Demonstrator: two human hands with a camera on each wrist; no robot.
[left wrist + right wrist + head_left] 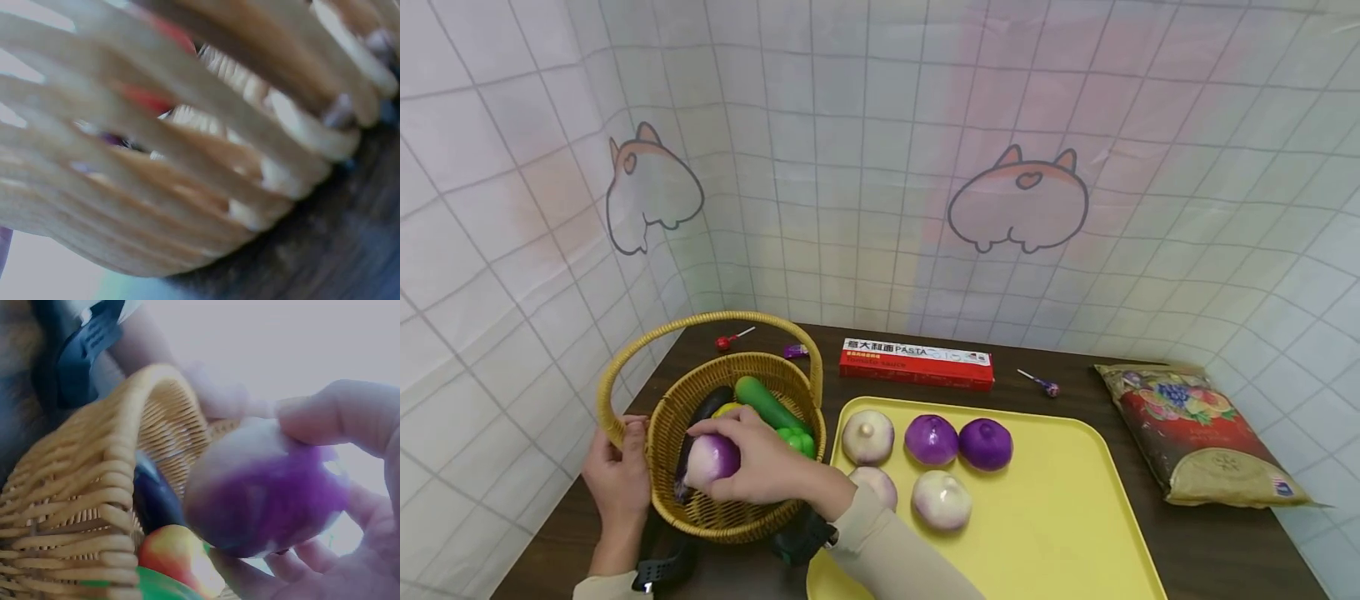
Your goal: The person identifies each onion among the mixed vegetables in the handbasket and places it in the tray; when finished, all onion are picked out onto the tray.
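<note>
- Your right hand (767, 462) curls its grip around a purple-and-white onion (711, 460), held over the wicker basket (730, 512).
- Your left hand (617, 475) clamps its grip on the basket's rim, at the handle's base.
- Five more onions sit on the yellow tray (1075, 517) on the bench (1225, 542).

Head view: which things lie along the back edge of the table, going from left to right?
Red lollipop → small purple candy → red pasta box → purple lollipop → fruit-printed bag.
</note>
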